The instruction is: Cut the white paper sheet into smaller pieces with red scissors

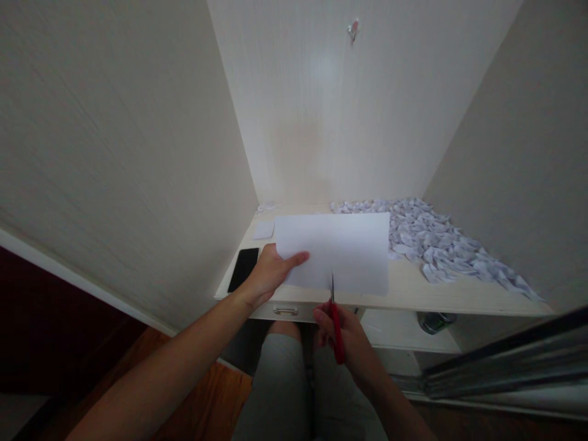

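Observation:
A white sheet of paper (349,245) is held up above the desk by my left hand (272,269), thumb on top and the other fingers hidden beneath it. My right hand (342,327) grips a pair of scissors (337,334) by its red handles. The scissors point away from me, and their blades meet the sheet's near edge, right of its middle. How far the blades are apart is hard to make out. Just left of my left hand lies a black phone-like slab (244,269) on the desk.
A heap of white paper pieces (427,239) spreads over the desk's right side and back. A small white paper stack (263,230) lies at the left. Panels enclose the desk (404,294) on three sides. Below are a drawer handle (285,312) and a dark jar (435,322) on a shelf.

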A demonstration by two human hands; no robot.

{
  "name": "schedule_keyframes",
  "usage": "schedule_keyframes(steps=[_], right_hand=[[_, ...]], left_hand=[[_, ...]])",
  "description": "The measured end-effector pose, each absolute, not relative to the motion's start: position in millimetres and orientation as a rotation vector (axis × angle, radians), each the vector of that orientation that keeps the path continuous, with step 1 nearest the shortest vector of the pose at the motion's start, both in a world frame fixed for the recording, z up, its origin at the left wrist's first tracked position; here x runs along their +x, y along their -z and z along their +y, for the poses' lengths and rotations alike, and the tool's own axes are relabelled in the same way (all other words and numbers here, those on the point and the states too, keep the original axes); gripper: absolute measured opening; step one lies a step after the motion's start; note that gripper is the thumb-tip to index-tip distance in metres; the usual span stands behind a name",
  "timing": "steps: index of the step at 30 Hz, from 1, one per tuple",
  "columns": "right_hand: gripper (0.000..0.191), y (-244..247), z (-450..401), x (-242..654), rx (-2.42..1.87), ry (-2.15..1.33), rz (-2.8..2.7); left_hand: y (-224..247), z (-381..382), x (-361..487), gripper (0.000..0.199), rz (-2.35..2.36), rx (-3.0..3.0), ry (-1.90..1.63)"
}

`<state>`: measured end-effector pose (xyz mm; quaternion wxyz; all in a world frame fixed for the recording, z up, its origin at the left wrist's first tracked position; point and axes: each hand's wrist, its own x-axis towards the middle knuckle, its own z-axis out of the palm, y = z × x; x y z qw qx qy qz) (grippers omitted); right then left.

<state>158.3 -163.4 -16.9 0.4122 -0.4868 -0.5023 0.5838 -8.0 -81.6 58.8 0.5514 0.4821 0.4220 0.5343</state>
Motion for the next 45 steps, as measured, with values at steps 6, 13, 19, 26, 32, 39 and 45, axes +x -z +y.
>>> schedule_keyframes(steps=[6,13,19,26,32,39,45], right_hand=[[0.052,14.6,-163.8,158.6,-1.221,-1.49,-1.24],[0.056,20.7,-165.0,158.6,-1.253,-1.481,-1.261],[0.055,17.2,-166.2,158.9,-1.229,-1.48,-1.267],[0.053,13.5,-167.1,155.8,-1.23,-1.512,-1.277],[0.057,11.3,-165.3,154.3,-1.206,-1.517,-1.251],[0.056,13.3,-163.8,154.4,-1.208,-1.482,-1.27],[0.058,15.7,-163.5,152.6,-1.188,-1.511,-1.212]], left_hand=[[-61.0,-82.4,-7.2,0.048,1.004,1.148,-1.277],[-62.3,-82.3,-7.1,0.053,0.998,1.116,-1.307],[-62.5,-82.1,-7.6,0.054,1.015,1.113,-1.319],[-62.2,-82.1,-8.0,0.056,1.03,1.117,-1.291],[-62.8,-83.3,-7.2,0.055,1.007,1.118,-1.268],[-64.8,-85.2,-6.6,0.059,1.017,1.111,-1.273],[-64.4,-84.8,-6.3,0.056,1.0,1.107,-1.286]])
